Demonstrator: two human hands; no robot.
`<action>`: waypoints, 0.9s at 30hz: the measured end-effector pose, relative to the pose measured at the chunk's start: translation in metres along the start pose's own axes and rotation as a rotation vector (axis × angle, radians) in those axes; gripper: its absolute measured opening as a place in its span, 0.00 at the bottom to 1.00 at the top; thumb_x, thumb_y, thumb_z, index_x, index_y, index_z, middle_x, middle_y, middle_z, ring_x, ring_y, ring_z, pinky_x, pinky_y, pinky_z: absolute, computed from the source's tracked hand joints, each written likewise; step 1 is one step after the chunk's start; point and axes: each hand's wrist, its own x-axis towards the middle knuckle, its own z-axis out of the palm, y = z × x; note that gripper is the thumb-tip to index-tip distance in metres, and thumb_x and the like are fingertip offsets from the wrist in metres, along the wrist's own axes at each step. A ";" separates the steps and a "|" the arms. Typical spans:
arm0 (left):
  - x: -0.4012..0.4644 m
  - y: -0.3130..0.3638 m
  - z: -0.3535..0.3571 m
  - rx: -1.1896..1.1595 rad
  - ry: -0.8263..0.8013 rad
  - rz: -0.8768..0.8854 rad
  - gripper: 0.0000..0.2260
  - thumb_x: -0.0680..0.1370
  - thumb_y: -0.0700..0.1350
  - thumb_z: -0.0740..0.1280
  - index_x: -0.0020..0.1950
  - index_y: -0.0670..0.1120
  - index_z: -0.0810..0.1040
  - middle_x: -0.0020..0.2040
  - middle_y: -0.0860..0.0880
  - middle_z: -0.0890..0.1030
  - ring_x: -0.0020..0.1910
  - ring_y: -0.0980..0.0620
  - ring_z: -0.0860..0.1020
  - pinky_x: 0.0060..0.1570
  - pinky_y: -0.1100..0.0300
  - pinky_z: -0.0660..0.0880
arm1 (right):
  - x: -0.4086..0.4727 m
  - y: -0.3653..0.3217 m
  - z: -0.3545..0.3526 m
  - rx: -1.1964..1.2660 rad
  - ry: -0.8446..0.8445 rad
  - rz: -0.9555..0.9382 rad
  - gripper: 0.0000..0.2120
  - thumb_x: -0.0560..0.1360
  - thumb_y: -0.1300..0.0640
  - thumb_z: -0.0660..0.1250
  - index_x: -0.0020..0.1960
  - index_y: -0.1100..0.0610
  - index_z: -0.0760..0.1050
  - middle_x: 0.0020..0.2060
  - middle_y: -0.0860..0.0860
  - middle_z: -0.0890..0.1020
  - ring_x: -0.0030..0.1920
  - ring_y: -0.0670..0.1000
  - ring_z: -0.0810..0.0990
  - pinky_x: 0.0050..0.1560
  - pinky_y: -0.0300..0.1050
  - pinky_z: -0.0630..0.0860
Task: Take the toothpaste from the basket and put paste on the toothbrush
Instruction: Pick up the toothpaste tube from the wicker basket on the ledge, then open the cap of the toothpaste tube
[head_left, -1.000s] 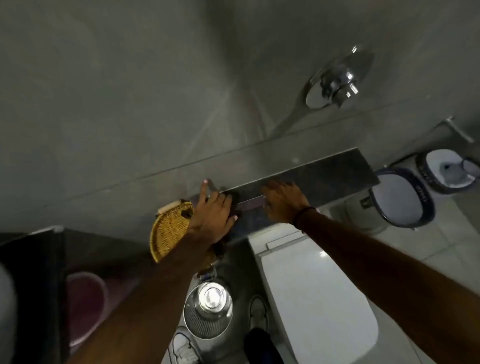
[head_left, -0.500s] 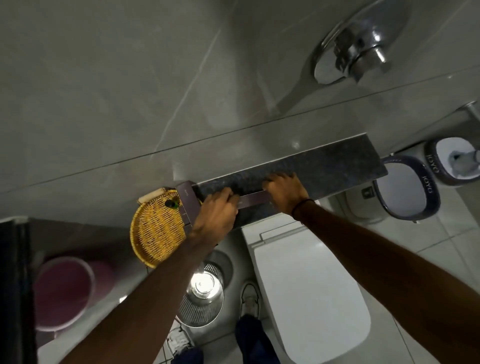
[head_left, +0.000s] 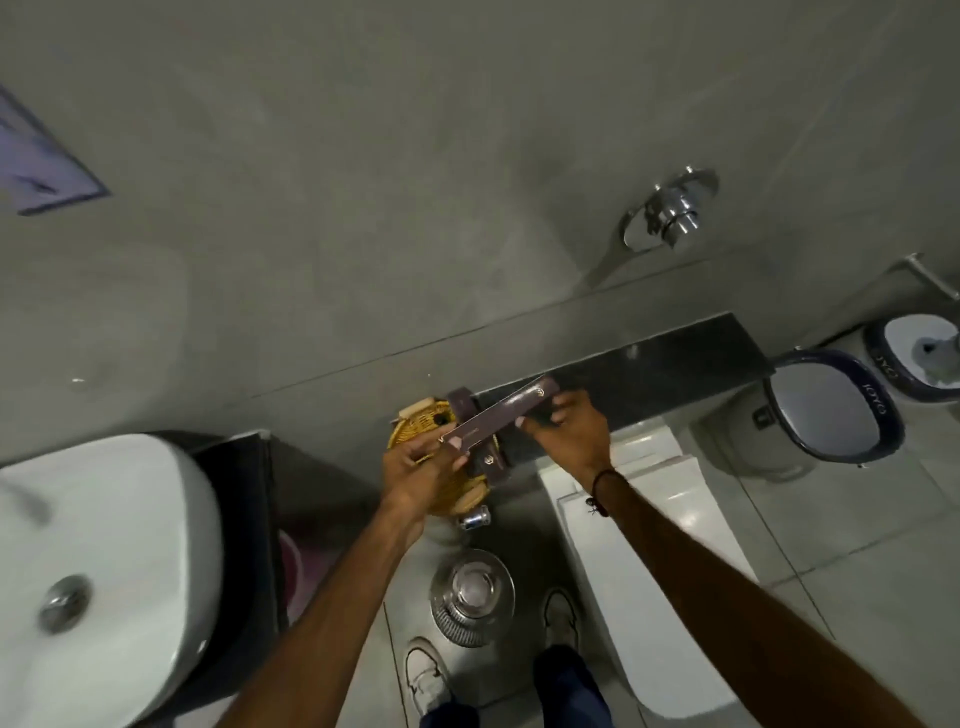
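A long brown box (head_left: 498, 415) is lifted off the dark stone shelf (head_left: 654, 364) and tilted, its right end higher. My left hand (head_left: 415, 467) grips its lower left end and my right hand (head_left: 571, 428) grips its upper right end. Under it lies a second brown box (head_left: 488, 465), crosswise at the shelf's left end. The yellow wicker basket (head_left: 410, 434) sits just left of the shelf, mostly hidden behind my left hand. No toothpaste tube or toothbrush shows.
A white sink (head_left: 104, 545) is at the left, a white toilet cistern (head_left: 649, 519) below the shelf, a steel bin (head_left: 472, 592) on the floor between them. A blue-rimmed tub (head_left: 831, 410) and brush holder (head_left: 919, 353) stand right. A chrome valve (head_left: 670, 213) juts from the wall.
The long brown box has come up off the shelf and now tilts between both hands. The view has pulled back and swung left, bringing the sink in.
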 end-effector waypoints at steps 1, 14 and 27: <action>0.002 -0.003 0.002 -0.031 -0.020 -0.020 0.09 0.75 0.36 0.75 0.51 0.49 0.87 0.48 0.47 0.89 0.47 0.52 0.88 0.43 0.64 0.84 | -0.003 -0.001 0.004 0.190 -0.059 0.153 0.19 0.65 0.50 0.81 0.49 0.53 0.75 0.46 0.50 0.83 0.48 0.52 0.83 0.42 0.41 0.79; -0.079 0.048 -0.106 -0.206 -0.212 0.127 0.14 0.79 0.36 0.69 0.65 0.43 0.83 0.57 0.44 0.88 0.56 0.46 0.87 0.46 0.59 0.85 | -0.113 -0.111 0.049 0.659 -0.379 0.022 0.09 0.78 0.57 0.69 0.54 0.62 0.78 0.48 0.58 0.85 0.42 0.51 0.88 0.42 0.42 0.85; -0.059 0.069 -0.107 -0.822 -0.071 -0.246 0.14 0.83 0.48 0.60 0.60 0.40 0.76 0.48 0.40 0.81 0.44 0.46 0.80 0.43 0.54 0.81 | -0.169 -0.173 0.095 -0.021 0.062 -0.703 0.17 0.72 0.48 0.76 0.54 0.58 0.78 0.35 0.40 0.79 0.29 0.33 0.78 0.34 0.25 0.76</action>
